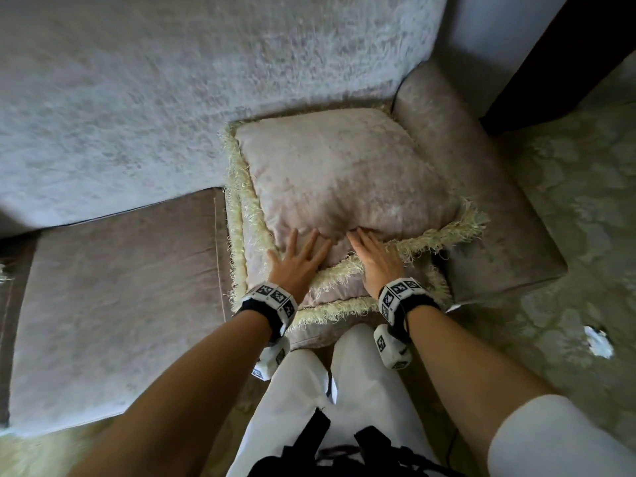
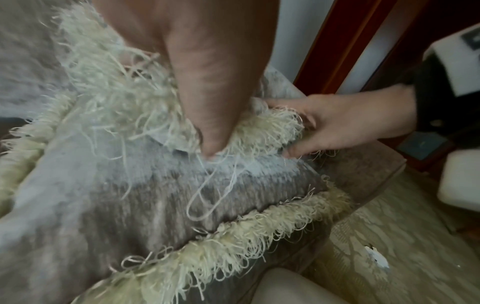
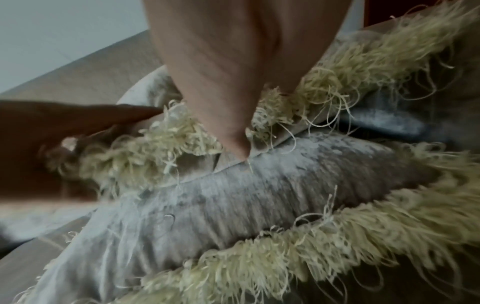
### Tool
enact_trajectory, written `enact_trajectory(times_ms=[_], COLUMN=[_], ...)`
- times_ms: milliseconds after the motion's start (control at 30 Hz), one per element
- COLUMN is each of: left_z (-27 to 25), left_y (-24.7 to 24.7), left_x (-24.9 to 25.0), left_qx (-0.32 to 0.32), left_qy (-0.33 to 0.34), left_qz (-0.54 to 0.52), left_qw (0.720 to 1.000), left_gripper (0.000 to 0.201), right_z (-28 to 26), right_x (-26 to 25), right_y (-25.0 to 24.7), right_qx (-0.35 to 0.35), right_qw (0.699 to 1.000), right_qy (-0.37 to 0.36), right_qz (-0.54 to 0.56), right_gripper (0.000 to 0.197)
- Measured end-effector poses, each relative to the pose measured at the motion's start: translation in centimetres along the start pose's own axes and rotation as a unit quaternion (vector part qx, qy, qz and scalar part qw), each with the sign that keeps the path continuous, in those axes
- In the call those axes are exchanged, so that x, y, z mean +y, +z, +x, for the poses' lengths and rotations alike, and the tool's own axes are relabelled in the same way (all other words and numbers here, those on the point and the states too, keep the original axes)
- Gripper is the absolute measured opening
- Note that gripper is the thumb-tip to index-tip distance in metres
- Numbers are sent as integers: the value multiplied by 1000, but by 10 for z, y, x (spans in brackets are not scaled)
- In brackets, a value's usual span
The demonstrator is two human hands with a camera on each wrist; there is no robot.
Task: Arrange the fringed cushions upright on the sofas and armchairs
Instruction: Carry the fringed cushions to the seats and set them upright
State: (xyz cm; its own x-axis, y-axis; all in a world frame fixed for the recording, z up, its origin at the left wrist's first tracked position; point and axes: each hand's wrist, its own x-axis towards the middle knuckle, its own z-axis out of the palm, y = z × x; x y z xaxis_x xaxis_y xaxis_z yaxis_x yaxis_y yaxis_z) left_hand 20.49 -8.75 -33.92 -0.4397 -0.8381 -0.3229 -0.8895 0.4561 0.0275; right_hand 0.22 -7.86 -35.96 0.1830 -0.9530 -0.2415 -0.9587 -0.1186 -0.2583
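Two grey-pink cushions with cream fringe lie stacked flat at the right end of the sofa seat. The top cushion (image 1: 344,173) sits slightly askew on the lower cushion (image 1: 254,266). My left hand (image 1: 296,259) lies on the top cushion's near edge, fingers spread on top and thumb (image 2: 213,127) tucked in at its fringe (image 2: 259,131). My right hand (image 1: 373,259) holds the same edge just to the right, fingers over the top and thumb (image 3: 228,119) under the fringe. In the left wrist view the right hand (image 2: 342,123) pinches the fringed edge.
The sofa seat (image 1: 120,304) stretches to the left, with the backrest (image 1: 172,98) behind and the armrest (image 1: 481,201) right beside the cushions. Patterned carpet (image 1: 568,235) with a white scrap (image 1: 600,340) lies to the right. A dark wooden frame (image 1: 568,63) stands behind the armrest.
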Motion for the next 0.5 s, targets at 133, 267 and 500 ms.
enact_trajectory(times_ms=[133,267,500], left_z=[-2,-29,-69], left_y=[-15,-58,-211], left_x=[-3,2,-7], left_qx=[36,41,85], left_qy=[27,17,-55], left_qz=[29,19,-11], left_qw=[999,999,995], left_gripper=[86,67,47], right_z=[3,-13,-34], right_x=[-10,-25,-55], right_y=[-24,-77,-205], right_qx=[129,92,105], right_qw=[990,986,977], right_qy=[14,70,67], right_qz=[52,125,174], right_gripper=[55,20,26])
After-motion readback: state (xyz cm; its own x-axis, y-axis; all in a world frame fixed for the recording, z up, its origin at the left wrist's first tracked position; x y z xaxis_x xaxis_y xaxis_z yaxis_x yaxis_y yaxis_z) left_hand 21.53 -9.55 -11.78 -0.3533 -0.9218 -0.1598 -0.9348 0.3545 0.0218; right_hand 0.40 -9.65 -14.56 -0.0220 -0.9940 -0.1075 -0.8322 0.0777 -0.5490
